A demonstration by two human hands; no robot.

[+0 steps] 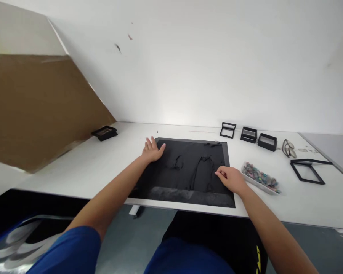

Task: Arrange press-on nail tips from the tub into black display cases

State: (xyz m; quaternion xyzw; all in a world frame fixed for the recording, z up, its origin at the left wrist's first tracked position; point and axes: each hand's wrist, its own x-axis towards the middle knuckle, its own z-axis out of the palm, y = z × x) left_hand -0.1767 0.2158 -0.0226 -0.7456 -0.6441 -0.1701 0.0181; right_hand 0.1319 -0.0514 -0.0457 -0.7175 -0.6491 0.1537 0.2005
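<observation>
A black mat [165,194] lies on the white table, with dark, thin material in wrinkled strips [203,171] on top of it. My left hand [153,150] rests at the mat's upper left corner, fingers spread and thumb out over the black surface; nothing is in it. Over the mat's right edge, my right hand [231,179] has its fingertips pinched together. Whether something thin or small sits in that pinch I cannot make out. Just right of this hand stands a white tray [258,183] filled with small multicoloured pieces [261,176].
Black frames stand at the back right: one open [228,130], two closed [248,134] [267,141]. Eyeglasses [288,148] and a larger open black frame [307,171] lie farther right. Stacked black frames [104,133] sit at the left by a brown panel [37,110]. A white wall [183,68] rises behind.
</observation>
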